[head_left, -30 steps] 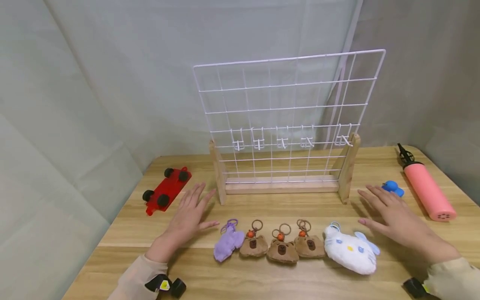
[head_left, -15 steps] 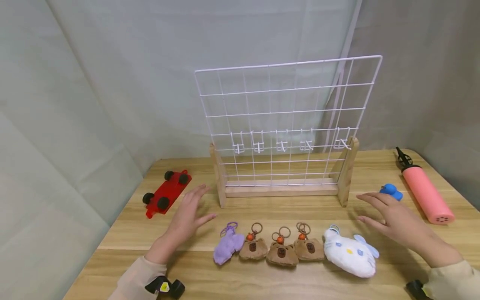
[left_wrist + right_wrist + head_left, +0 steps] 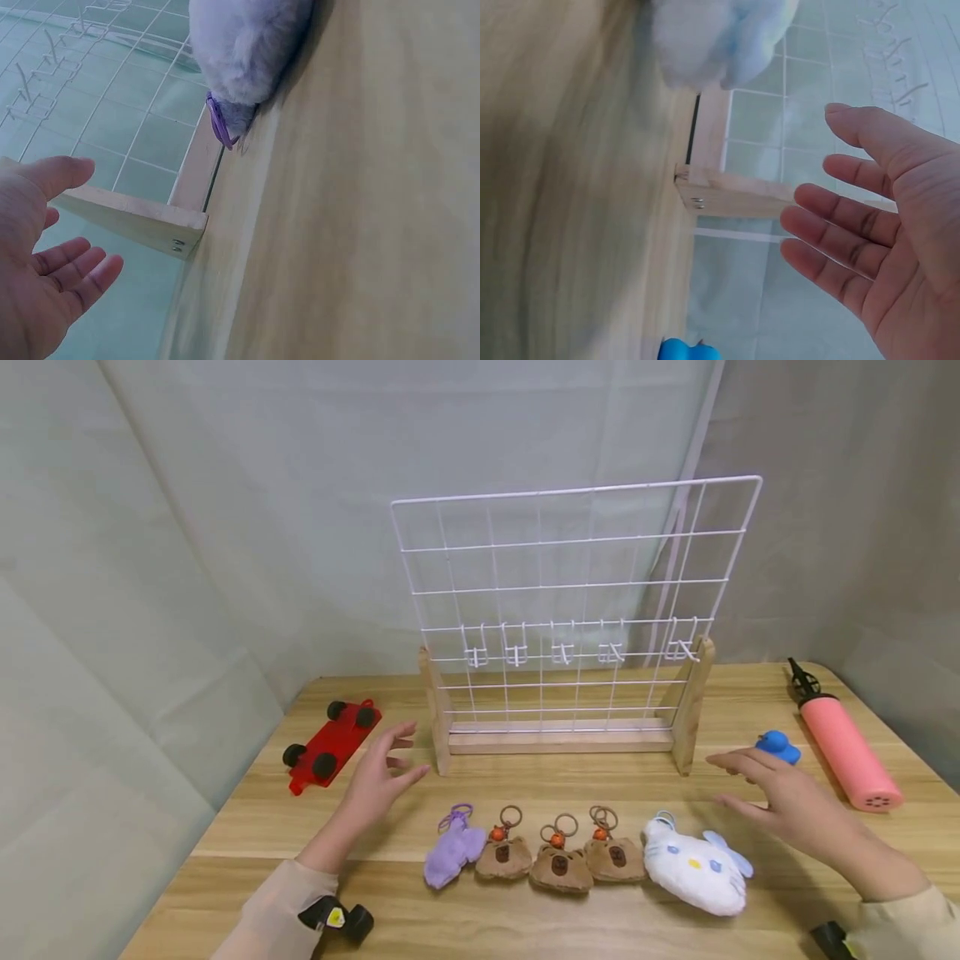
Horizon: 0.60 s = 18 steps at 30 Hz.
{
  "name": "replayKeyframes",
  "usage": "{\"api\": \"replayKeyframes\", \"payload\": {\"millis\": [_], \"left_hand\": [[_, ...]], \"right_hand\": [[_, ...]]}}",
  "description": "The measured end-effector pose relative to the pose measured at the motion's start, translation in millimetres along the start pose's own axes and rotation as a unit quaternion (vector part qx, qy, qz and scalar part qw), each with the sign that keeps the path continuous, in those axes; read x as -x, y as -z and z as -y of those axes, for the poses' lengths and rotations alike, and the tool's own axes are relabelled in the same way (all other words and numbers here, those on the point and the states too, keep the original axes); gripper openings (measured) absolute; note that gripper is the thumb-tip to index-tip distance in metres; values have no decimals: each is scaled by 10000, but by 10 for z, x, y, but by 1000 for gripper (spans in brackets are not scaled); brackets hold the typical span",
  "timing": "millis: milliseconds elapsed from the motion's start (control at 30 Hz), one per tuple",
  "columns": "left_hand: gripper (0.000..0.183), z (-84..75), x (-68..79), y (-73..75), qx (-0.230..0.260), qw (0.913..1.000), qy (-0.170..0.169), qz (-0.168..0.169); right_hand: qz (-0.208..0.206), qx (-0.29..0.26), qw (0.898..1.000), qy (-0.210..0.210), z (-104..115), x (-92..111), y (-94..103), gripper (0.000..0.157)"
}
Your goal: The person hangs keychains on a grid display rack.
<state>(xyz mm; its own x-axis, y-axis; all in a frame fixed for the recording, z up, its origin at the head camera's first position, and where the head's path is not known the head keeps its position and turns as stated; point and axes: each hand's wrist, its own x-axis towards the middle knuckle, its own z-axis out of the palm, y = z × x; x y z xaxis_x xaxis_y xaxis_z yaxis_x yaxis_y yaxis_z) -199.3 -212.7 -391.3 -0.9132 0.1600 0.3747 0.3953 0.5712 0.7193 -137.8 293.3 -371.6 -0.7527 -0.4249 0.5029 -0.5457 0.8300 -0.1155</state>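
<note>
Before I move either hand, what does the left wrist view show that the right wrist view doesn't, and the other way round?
Only the left wrist view: the left hand, and the purple plush, cut off by the top edge.

Only the right wrist view: the right hand, part of the white plush at the top, and the blue toy at the bottom edge.

Both: parts of the rack, the table and the pale cloth behind.

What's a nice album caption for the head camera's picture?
Left hand and right hand, both empty, on either side of five plush keychains before a wire rack.
</note>
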Motion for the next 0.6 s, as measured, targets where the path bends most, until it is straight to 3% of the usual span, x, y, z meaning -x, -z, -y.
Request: {"api": "replayKeyframes", "payload": {"millis": [300,600], "left_hand": [[65,44,-131,-93,553,9978,362,65],[58,51,-233,-184,1259,9891,762,25]], "right_hand": [[152,-385,9991,-3,76,-12,55,38],[295,-613,9972,318,114,-103,34,30]]}}
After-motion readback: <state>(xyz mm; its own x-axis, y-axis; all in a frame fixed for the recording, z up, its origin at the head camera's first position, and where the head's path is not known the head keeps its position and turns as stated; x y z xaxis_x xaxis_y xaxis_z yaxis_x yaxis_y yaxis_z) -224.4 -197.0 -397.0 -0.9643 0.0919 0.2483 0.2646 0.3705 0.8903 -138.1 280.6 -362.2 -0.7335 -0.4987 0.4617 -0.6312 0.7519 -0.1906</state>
